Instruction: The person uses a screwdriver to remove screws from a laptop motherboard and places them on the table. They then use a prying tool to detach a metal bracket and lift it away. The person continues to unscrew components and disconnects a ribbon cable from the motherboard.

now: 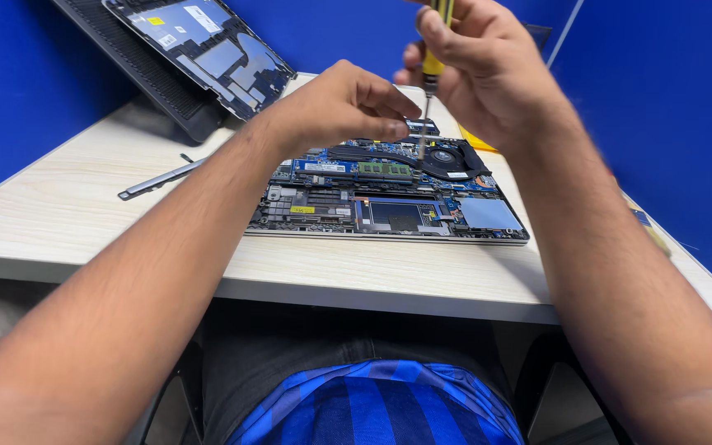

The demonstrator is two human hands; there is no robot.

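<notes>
On the worktop [84,206] lies an open laptop [389,198], insides up. Right hand [488,70] fingers grip a yellow screwdriver [430,70], its tip on the board near the fan [442,156]. Left hand [344,103] fingers are curled just beside the shaft, gripping nothing visible. Far left leans the cover [199,45].

A small yellow label [302,209] sits on the opened laptop's board, left of centre. On the removed bottom cover [208,45] leaning at upper left are a yellow sticker [155,21] and white rectangular labels [202,18].
</notes>
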